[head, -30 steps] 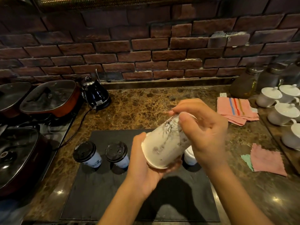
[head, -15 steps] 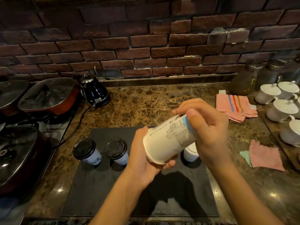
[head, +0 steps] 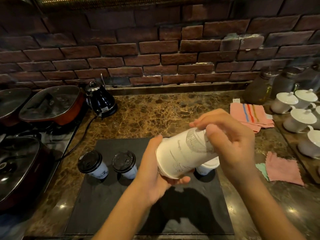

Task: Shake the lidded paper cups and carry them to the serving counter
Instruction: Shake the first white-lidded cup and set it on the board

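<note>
Both hands grip the paper cup (head: 186, 153) tipped sideways above the black mat (head: 121, 205) — left hand (head: 155, 172) cups its base, right hand (head: 230, 141) covers the lid end. Its print has rotated since 0.5 s ago (shaking continues); 2 black-lidded cups (head: 93, 164) wait on the desk (head: 164, 115).

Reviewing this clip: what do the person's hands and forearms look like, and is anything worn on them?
Both are bare. The left hand and right hand show no gloves, rings, watch or bracelets that I can make out. No sleeve reaches the visible forearms, which run uncovered to the bottom edge of the frame. The nails look short and unpainted. Motion blur softens the fingers, so fine marks cannot be ruled out.
</note>
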